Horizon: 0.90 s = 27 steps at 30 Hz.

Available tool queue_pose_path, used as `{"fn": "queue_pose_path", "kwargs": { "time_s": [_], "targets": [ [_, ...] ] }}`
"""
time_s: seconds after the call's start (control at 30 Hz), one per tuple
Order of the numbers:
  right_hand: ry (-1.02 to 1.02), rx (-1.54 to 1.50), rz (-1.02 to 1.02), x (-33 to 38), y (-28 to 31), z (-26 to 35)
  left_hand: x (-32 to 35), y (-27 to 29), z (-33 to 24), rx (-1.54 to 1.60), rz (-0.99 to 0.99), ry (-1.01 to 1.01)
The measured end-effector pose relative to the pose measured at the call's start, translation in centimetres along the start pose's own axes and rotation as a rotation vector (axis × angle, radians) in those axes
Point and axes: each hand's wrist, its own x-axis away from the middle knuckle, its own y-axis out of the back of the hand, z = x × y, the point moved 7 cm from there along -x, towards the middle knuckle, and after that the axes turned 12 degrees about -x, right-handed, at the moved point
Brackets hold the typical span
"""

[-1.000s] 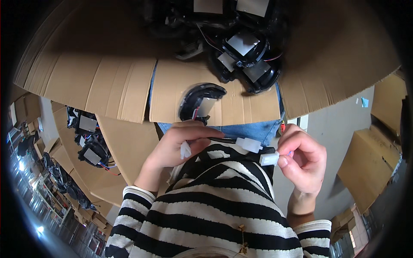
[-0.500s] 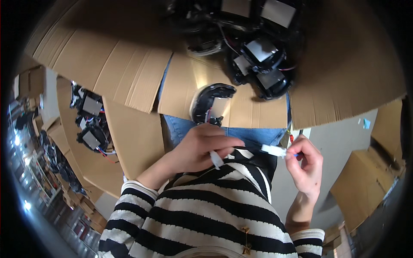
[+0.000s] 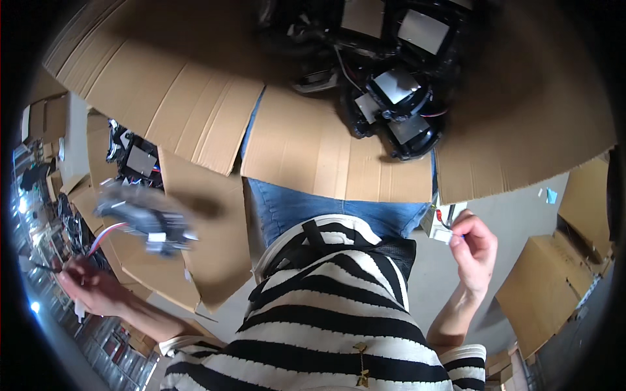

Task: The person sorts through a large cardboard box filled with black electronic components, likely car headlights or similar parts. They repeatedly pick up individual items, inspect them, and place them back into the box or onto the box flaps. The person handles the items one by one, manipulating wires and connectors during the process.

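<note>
My left hand [image 3: 94,292] is stretched out at the far left, fingers curled round the wires [image 3: 104,236] of a black curved housing [image 3: 145,220]. Motion smears that housing, which is in the air over the left cardboard box [image 3: 212,260]. A small white connector [image 3: 79,309] shows below the same hand. On the right, my right hand [image 3: 475,254] pinches a white plug connector [image 3: 441,233] between thumb and fingertips. Close by it is a small red piece [image 3: 439,215] on a thin wire.
A large cardboard box with spread flaps [image 3: 306,143] stands before me, holding several black housings [image 3: 398,88] with grey plates. More housings [image 3: 139,159] lie in the left box. At the right are further cartons [image 3: 544,280] on the grey floor [image 3: 391,287].
My left hand has swung from the middle to the far left, carrying the black housing off the near flap. My right hand has shifted slightly right and still pinches a connector.
</note>
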Motion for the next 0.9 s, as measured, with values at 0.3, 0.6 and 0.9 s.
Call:
{"fn": "queue_pose_path", "kwargs": {
  "time_s": [0.3,0.6,0.9],
  "targets": [
    [0.024,0.084,0.089,-0.1,-1.6,-0.6,-3.4,-0.8,15.0,-1.202,0.207,-0.244],
    [0.059,0.138,0.12,-0.2,-1.7,-1.5,8.6,-34.5,-2.9,-0.214,0.757,-0.338],
    [0.022,0.12,0.144,0.2,-2.0,-1.4,4.0,-55.8,-4.0,-0.922,0.984,-0.491]
  ]
}}
